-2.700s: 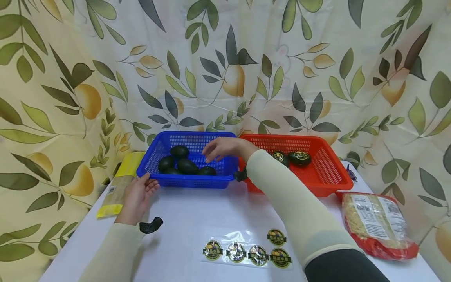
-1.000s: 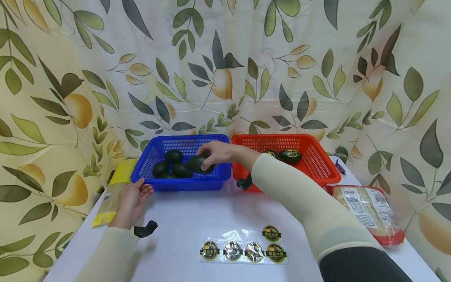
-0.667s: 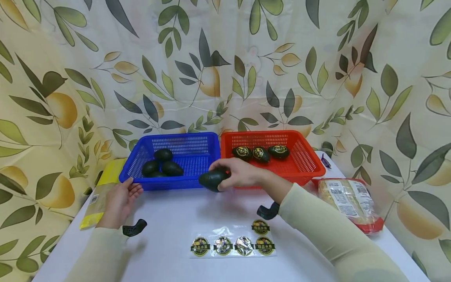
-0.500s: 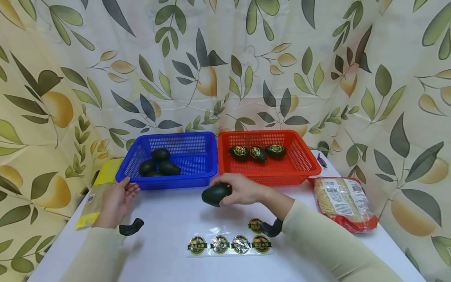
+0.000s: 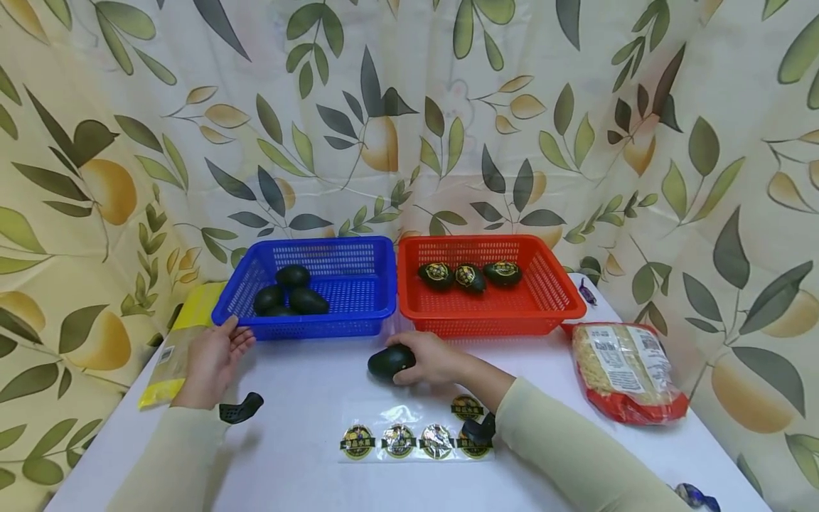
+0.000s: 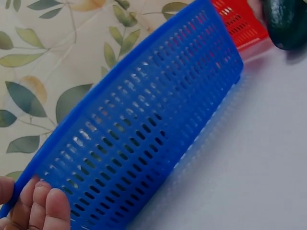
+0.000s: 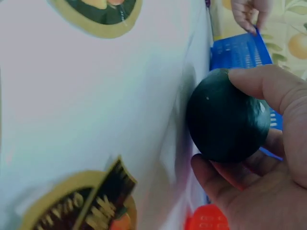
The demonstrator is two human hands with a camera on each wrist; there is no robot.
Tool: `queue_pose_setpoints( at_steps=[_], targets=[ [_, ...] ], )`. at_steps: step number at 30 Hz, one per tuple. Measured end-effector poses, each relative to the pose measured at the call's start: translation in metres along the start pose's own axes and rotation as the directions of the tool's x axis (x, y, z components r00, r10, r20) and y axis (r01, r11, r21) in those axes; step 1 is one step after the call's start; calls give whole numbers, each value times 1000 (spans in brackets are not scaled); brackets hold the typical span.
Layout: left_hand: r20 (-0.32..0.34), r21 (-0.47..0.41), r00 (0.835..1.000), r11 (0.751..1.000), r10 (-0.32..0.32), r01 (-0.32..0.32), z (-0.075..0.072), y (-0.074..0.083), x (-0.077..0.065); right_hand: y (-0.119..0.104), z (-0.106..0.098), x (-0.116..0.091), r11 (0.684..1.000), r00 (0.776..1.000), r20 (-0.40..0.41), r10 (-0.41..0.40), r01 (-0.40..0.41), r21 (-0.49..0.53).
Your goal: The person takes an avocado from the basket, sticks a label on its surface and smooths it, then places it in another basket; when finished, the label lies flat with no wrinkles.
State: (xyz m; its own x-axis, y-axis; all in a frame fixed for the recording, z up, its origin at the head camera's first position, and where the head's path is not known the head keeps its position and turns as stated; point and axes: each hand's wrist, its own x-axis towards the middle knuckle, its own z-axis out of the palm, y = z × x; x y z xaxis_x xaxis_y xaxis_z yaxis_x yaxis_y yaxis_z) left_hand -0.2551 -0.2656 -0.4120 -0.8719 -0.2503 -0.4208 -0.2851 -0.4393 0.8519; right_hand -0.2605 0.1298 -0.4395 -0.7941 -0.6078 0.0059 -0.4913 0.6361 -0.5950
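My right hand holds a dark green avocado low over the white table, in front of the baskets. In the right wrist view the thumb lies on one side of the avocado and the fingers on the other. My left hand grips the near left corner of the blue basket. The left wrist view has the thumb and curled fingers at the basket's rim. Several plain avocados lie in the left part of the blue basket. A clear sheet of round gold-and-black stickers lies nearer me, partly under my right wrist.
A red basket beside the blue one holds three avocados with stickers on them. A red-edged clear bag lies at the right, a yellow packet at the left. Small purple wrapped items sit near the right edge. A patterned curtain hangs behind.
My right hand has reached into the blue basket, taken an avocado and brought it out toward me, down near the table by the stickers. My left hand has stayed at the basket's corner.
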Motion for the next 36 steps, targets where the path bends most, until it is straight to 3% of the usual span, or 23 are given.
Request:
queue_pose_setpoints(
  at_steps=[5,9,12,15,17,19,20,21,23,27,28,30,33,35,36],
  targets=[
    [-7,43,999,998,39,-39,4,-9,-2,-1,-3,-5,1000,1000,8,12,-12,28],
    [57,61,998,998,6,-9,9,-20,-7,-2,-4,-6,999,1000,4,-11,10,30],
    [109,128,994,992,-17,3,16,-32,-13,-1,-4,-6,1000,1000,1,-21,21,23],
    [177,260,984,964,9,-56,28,-47,-21,0,-6,-9,999,999,-14,-32,33,34],
    [243,376,969,916,47,-139,39,-58,-29,0,-9,-12,997,998,-35,-48,50,51],
    [331,478,938,840,99,-257,53,-69,-39,0,-13,-17,996,997,-58,-60,63,61],
    [383,516,916,793,124,-323,60,-75,-44,0,-15,-20,996,996,-66,-59,63,67],
    [436,544,889,746,139,-383,67,-81,-51,0,-18,-23,995,995,-74,-62,68,70],
    [552,584,820,630,153,-511,85,-92,-63,0,-24,-32,995,995,-86,-52,59,82],
    [742,605,665,342,84,-718,120,-114,-88,3,-34,-54,994,995,-96,2,9,113],
    [773,597,632,267,61,-757,128,-119,-93,5,-35,-59,993,995,-98,23,-12,116],
    [815,571,579,143,19,-808,143,-128,-102,9,-38,-70,993,993,-101,59,-47,109],
    [840,542,542,1,-21,-840,161,-141,-113,18,-41,-86,995,993,-88,81,-76,59],
    [845,529,534,-82,-44,-844,172,-148,-119,24,-42,-97,997,996,-59,74,-73,17],
    [843,527,535,-112,-57,-843,177,-150,-121,26,-41,-102,998,997,-40,69,-70,-7]
  ],
)
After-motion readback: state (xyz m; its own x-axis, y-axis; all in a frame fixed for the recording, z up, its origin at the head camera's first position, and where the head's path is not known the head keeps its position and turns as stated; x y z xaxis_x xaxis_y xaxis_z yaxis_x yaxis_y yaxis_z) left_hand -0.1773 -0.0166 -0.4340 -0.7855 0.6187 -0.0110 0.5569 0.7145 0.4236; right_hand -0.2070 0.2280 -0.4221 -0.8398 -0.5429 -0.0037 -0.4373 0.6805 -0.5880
